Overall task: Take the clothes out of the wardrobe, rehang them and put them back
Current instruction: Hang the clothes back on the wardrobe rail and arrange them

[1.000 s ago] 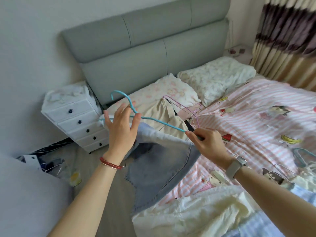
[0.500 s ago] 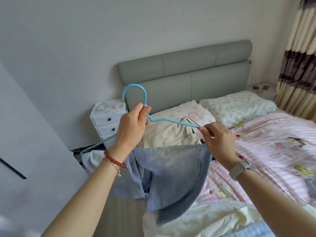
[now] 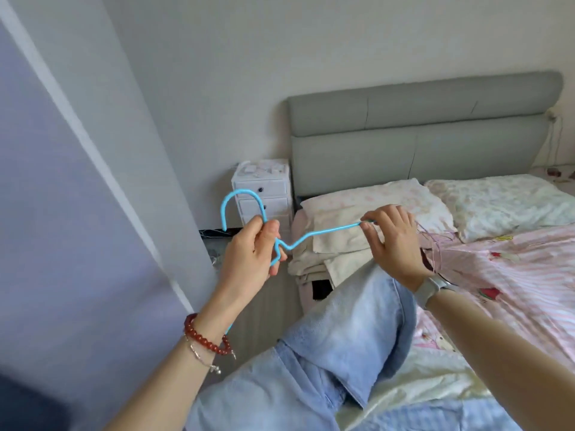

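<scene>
I hold a light blue wire hanger point(image 3: 323, 233) up in front of me. My left hand point(image 3: 252, 253) grips its neck just below the hook. My right hand point(image 3: 392, 241) pinches the hanger's right shoulder end. Light blue jeans point(image 3: 336, 340) hang over the hanger and drape down below both hands. A pile of beige clothes point(image 3: 329, 253) lies on the bed behind the hanger. Thin pink wire hangers point(image 3: 435, 244) lie on the bed just right of my right hand. The tall pale panel point(image 3: 77, 197) at my left looks like the wardrobe's side or door.
The bed point(image 3: 513, 275) with a pink striped cover, two pillows and a grey headboard point(image 3: 420, 126) fills the right. A small white drawer chest point(image 3: 264, 191) stands between bed and wall. A cream sheet point(image 3: 420, 387) lies at the bed's near corner.
Both hands have lifted the hanger with the jeans and swung it left, away from the bed. My view has turned left, bringing the tall pale panel into sight.
</scene>
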### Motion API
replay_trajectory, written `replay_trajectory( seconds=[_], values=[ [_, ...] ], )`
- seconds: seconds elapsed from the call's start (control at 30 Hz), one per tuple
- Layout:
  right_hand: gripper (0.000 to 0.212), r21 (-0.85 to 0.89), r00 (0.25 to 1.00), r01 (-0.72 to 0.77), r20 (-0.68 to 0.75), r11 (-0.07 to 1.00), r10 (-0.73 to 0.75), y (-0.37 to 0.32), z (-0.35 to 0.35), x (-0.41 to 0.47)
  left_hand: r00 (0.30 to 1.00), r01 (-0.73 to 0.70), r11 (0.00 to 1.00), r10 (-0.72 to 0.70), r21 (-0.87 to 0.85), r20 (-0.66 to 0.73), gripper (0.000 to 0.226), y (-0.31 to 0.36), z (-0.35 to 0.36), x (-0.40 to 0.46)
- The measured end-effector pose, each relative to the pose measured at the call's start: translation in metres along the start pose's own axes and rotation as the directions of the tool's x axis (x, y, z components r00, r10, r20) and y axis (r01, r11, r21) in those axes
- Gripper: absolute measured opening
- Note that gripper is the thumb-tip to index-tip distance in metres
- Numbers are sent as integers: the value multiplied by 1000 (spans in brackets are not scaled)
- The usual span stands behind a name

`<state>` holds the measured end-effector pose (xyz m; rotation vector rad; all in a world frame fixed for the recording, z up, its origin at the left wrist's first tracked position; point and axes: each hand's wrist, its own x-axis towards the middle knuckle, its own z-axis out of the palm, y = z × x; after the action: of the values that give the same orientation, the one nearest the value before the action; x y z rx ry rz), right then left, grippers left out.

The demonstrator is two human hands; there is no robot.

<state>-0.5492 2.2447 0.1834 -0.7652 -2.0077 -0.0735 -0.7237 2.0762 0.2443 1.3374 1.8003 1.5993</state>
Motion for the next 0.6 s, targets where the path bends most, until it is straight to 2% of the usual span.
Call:
replay_trajectory(
  seconds=[0.13, 0.37, 0.43, 0.53, 0.6],
  values=[
    [35, 25, 995, 98, 33, 995, -99, -54, 11, -14, 992, 64, 998, -66, -20, -111, 29, -17, -50, -48],
    [38, 147, 959, 263, 67, 953, -275, -170, 31, -43, 926, 133, 988, -94, 82, -367, 30, -19, -145, -147],
    [40, 214, 946, 301, 59, 929, -320, -203, 36, -53, 906, 160, 980, -99, 117, -412, 30, -15, -169, -174],
    [53, 349, 919, 333, 87, 876, -385, -253, 44, -67, 875, 171, 970, -70, 171, -479, 31, -7, -205, -209],
    [57, 468, 891, 338, 120, 817, -438, -287, 49, -78, 856, 185, 946, -22, 266, -517, 31, 0, -228, -231]
  ],
)
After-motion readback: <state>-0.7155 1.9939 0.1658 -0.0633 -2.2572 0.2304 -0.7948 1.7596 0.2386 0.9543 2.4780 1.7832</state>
